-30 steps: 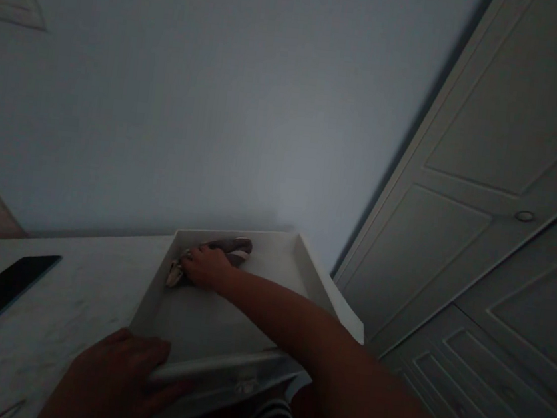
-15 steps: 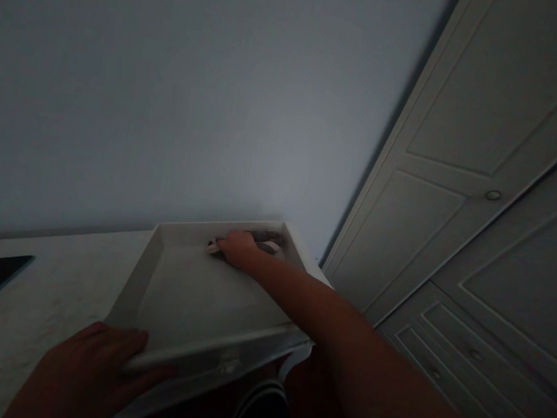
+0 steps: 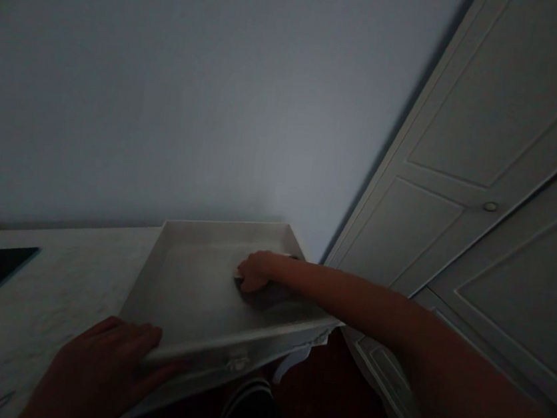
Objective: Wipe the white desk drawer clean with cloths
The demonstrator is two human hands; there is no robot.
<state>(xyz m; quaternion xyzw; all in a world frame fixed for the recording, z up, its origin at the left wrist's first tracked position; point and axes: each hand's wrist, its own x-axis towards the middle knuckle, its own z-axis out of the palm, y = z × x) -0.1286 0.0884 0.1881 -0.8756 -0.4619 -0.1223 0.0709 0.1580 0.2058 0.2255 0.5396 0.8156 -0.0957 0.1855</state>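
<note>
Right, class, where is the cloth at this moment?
In the head view, the cloth is in the right half of the drawer, partly hidden under the right hand; the left hand holds the drawer's near left corner.

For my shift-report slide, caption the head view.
Right hand holds cloth inside drawer; left hand grips its front.

Dim and soft throughout

The wall (image 3: 249, 112) is palest right of centre, dulling outward. Faint shadow lies along it beyond the drawer (image 3: 198, 294). The floor (image 3: 331, 403), near right, sinks almost to black. The right hand (image 3: 255, 271) looks smeared; wide-angle stretch lengthens the right arm (image 3: 392, 316)
</note>
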